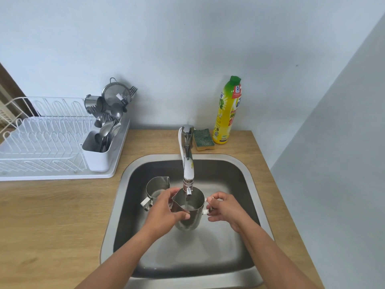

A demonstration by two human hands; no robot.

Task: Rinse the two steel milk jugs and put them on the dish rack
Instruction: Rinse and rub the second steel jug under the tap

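I hold one steel milk jug (190, 207) upright over the sink (133, 176), right under the tap spout (188, 176); water runs into it. My left hand (166, 209) wraps around the jug's body on its left side. My right hand (224, 207) pinches the jug's handle on the right. The second steel milk jug (156, 187) stands in the sink's far left part, just left of the first one, its handle toward me. The white dish rack (41, 142) sits on the counter to the left of the sink.
A white cutlery holder (98, 151) full of spoons, forks and a strainer fills the rack's right end. A green sponge (203, 139) and a yellow dish-soap bottle (227, 111) stand behind the sink. The wooden counter (52, 215) ends at a wall on the right.
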